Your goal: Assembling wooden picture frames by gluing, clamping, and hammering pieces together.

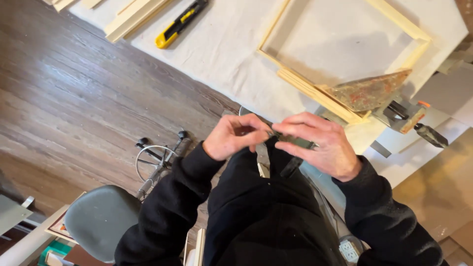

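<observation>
Pinching together in front of the chest, the left hand [231, 136] and the right hand [315, 145] met over a small dark metal piece [290, 140] held between them. The left hand's fingers were curled narrow around one end; the right hand's fingers lay flat along the top with the thumb under, gripping the rest. What the piece was could not be told, since the fingers hid most of it. It sat off the table, just above the black sleeves [182, 197].

The step in hand looked like fitting or adjusting that small piece by fingertip work, not yet work on the wood. The next move would likely call for a steady two-handed pinch and a close look, because the piece was small and easy to drop.

Just beyond the hands, a wooden frame [345, 29] lay on the white cloth of the table [221, 44], with a worn triangular square [369, 91] at its near corner and a clamp [411, 118] beside it. A yellow utility knife [180, 24] lay well apart. A grey stool [101, 219] stood below left.
</observation>
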